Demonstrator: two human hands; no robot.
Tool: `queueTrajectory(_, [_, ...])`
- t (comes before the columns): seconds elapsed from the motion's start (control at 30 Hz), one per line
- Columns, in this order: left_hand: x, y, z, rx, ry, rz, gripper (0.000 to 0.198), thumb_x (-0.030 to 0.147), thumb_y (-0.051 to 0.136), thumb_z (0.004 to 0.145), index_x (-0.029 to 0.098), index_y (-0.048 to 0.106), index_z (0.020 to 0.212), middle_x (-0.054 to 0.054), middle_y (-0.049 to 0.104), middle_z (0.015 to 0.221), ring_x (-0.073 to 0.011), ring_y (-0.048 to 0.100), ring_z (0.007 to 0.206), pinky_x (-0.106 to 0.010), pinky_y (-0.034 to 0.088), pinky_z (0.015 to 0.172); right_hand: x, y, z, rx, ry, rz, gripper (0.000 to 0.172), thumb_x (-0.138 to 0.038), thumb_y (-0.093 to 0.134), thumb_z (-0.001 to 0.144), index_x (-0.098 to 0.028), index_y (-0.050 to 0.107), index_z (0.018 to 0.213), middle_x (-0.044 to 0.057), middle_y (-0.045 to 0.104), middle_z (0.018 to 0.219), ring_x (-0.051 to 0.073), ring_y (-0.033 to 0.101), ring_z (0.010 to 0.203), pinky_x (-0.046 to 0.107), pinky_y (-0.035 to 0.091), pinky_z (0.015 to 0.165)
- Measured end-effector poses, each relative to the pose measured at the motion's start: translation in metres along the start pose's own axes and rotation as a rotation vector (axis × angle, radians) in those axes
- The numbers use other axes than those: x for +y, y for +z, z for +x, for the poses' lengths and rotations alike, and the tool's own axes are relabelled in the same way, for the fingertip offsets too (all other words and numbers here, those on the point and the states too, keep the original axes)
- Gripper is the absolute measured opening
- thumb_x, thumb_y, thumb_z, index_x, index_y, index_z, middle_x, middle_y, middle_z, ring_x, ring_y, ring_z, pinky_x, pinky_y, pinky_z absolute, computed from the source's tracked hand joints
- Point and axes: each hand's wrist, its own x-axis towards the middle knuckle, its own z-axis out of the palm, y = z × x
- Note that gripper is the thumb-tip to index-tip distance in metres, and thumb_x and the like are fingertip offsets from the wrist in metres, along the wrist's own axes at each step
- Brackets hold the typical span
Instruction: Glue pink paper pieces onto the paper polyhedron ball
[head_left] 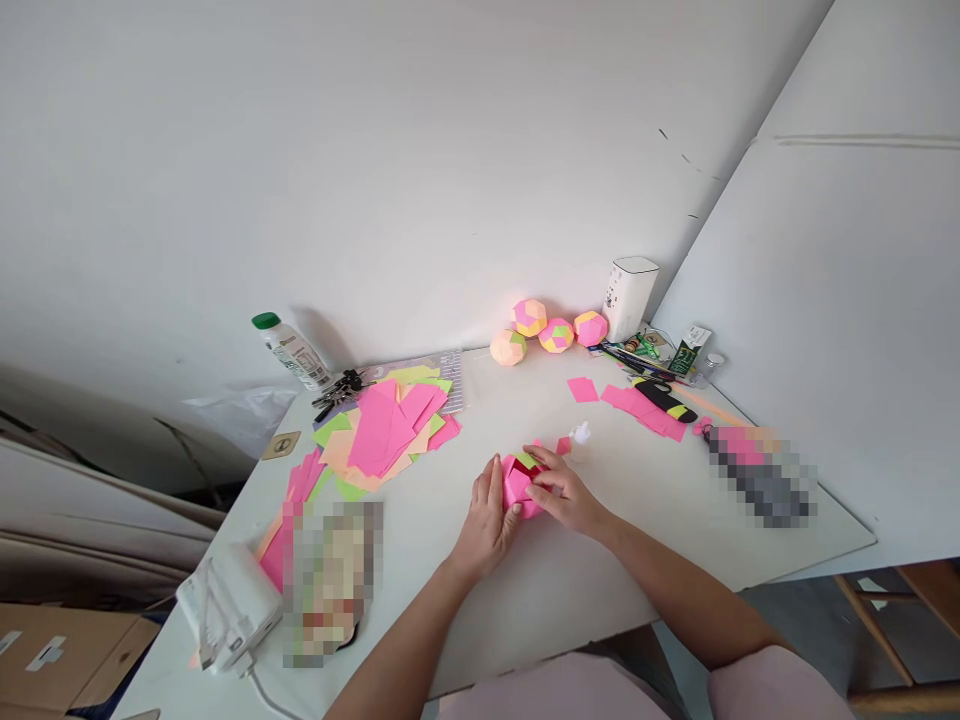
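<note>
Between my two hands sits a pink paper ball (517, 486) built from folded faces, with a bit of light green near its top and an opening that shows a dark pink inside. My left hand (486, 515) is pressed along its left side, thumb at the lower front. From the right, my right hand (566, 492) grips the ball's rim with thumb and fingers. Just beyond that hand stands a small clear glue bottle (580, 440) with a white tip, beside a small pink paper piece (563, 446).
Several finished paper balls (556, 335) rest against the wall beside a white container (630, 298). Left lies a heap of coloured paper (394, 430) on a cutting mat (454, 385), near a bottle (292, 350). Right are pink strips (643, 410) under a cutter (664, 400); front left, a white charger (232, 605).
</note>
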Motion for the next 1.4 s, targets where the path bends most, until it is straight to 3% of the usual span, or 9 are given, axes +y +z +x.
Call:
queueTrajectory(0.17, [0.000, 0.006, -0.001, 0.043, 0.109, 0.161, 0.062, 0.042, 0.026, 0.097, 0.024, -0.005, 0.148, -0.020, 0.021, 0.146, -0.0322, 0.026, 0.136, -0.055, 0.037, 0.101, -0.003, 0.002, -0.001, -0.021, 0.035, 0.087, 0.037, -0.052, 0.056, 0.084, -0.020, 0.066, 0.068, 0.007, 0.039, 0.145, 0.027, 0.033, 0.135, 0.047, 0.031, 0.109])
queueTrajectory(0.57, [0.004, 0.009, -0.002, 0.083, 0.112, 0.223, 0.062, 0.046, 0.021, 0.096, 0.021, -0.002, 0.148, -0.023, 0.026, 0.141, -0.0337, 0.035, 0.129, -0.054, 0.043, 0.094, -0.005, 0.008, -0.003, -0.024, 0.065, 0.096, 0.038, -0.050, 0.059, 0.082, -0.019, 0.065, 0.062, 0.007, 0.036, 0.146, 0.027, 0.034, 0.134, 0.047, 0.032, 0.108])
queueTrajectory(0.77, [0.003, 0.013, -0.003, 0.129, 0.171, 0.258, 0.087, 0.054, 0.044, 0.089, 0.017, -0.009, 0.147, -0.026, 0.026, 0.141, -0.0380, 0.034, 0.129, -0.056, 0.043, 0.095, -0.004, 0.004, 0.000, -0.046, 0.062, 0.108, 0.037, -0.050, 0.056, 0.085, -0.019, 0.065, 0.066, 0.008, 0.041, 0.142, 0.026, 0.041, 0.129, 0.043, 0.036, 0.104])
queueTrajectory(0.9, [0.004, 0.018, -0.005, 0.170, 0.143, 0.186, 0.099, 0.057, 0.056, 0.081, 0.011, -0.002, 0.146, -0.028, 0.026, 0.141, -0.0402, 0.030, 0.133, -0.056, 0.043, 0.096, -0.004, 0.002, 0.001, -0.071, 0.083, 0.146, 0.039, -0.051, 0.051, 0.087, -0.019, 0.065, 0.070, 0.008, 0.045, 0.137, 0.024, 0.048, 0.122, 0.039, 0.040, 0.100])
queueTrajectory(1.03, [0.008, 0.014, -0.004, 0.157, 0.075, 0.070, 0.087, 0.045, 0.061, 0.081, 0.014, 0.009, 0.144, -0.024, 0.028, 0.139, -0.0358, 0.033, 0.132, -0.052, 0.045, 0.096, -0.002, -0.006, 0.001, -0.160, 0.083, 0.169, 0.035, -0.050, 0.055, 0.085, -0.019, 0.065, 0.074, 0.008, 0.038, 0.144, 0.024, 0.041, 0.130, 0.039, 0.036, 0.104])
queueTrajectory(1.17, [0.011, 0.007, -0.001, 0.127, 0.105, 0.020, 0.084, 0.036, 0.062, 0.080, 0.019, 0.009, 0.144, -0.021, 0.030, 0.137, -0.0340, 0.034, 0.131, -0.052, 0.044, 0.098, -0.001, -0.016, 0.001, -0.266, 0.064, 0.124, 0.026, -0.046, 0.064, 0.081, -0.019, 0.065, 0.077, 0.007, 0.030, 0.150, 0.027, 0.028, 0.138, 0.044, 0.030, 0.109])
queueTrajectory(1.4, [0.007, 0.007, 0.000, 0.130, 0.155, 0.049, 0.087, 0.032, 0.063, 0.079, 0.022, 0.006, 0.144, -0.020, 0.029, 0.136, -0.0356, 0.036, 0.129, -0.054, 0.046, 0.095, -0.004, -0.015, -0.001, -0.224, 0.035, 0.065, 0.028, -0.046, 0.058, 0.085, -0.021, 0.066, 0.077, 0.006, 0.034, 0.149, 0.026, 0.028, 0.139, 0.048, 0.028, 0.111])
